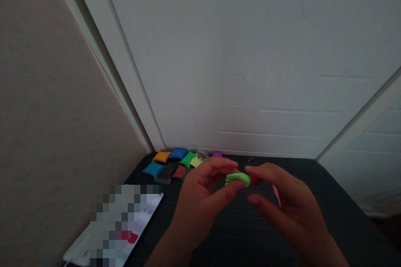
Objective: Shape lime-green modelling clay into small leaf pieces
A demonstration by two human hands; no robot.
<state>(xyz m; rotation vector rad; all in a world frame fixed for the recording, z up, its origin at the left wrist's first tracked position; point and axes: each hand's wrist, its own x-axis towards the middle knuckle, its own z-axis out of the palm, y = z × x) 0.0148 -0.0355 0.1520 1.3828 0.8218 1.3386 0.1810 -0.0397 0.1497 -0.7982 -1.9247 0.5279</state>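
A small, light green piece of modelling clay (238, 180) with a folded, rounded shape is pinched between the thumb and fingers of my left hand (205, 190). My right hand (286, 198) is just to the right of the clay, its thumb and index finger apart and fingertips close to the clay's edge. A narrow pink piece (277, 195) shows in the gap between that thumb and index finger. Whether the right hand holds it or it lies behind on the table, I cannot tell. Both hands are above the dark table (232, 233).
Several small coloured packets lie at the table's back left, among them an orange packet (162, 157), a blue packet (178, 153) and a teal packet (153, 170). A device with a lit, partly blurred screen (147, 208) stands at the front left. A white panelled wall (194, 71) rises behind.
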